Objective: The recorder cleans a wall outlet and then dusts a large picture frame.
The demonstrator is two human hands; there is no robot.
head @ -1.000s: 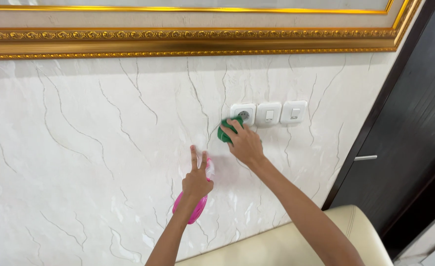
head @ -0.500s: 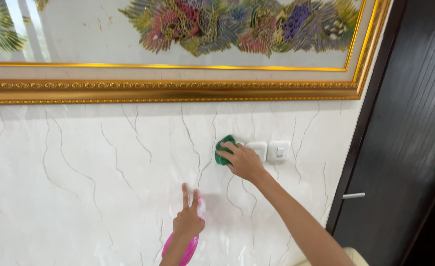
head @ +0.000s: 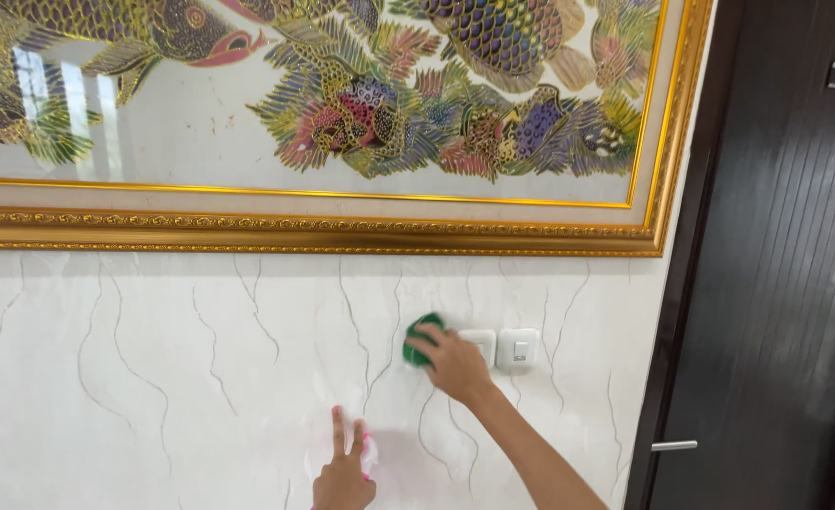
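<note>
Green sponge (head: 420,338) is what I see pressed flat to the white veined wall (head: 153,378) under my right hand (head: 455,364), grip closed over it, the left switch plate (head: 479,345) touching at 3 o'clock. My left hand (head: 344,477), at 7 o'clock and farther off, seems to clasp a pink-and-white bottle (head: 368,453), two fingers raised. Gilt picture frame (head: 342,231) overhead; no containers show contents.
</note>
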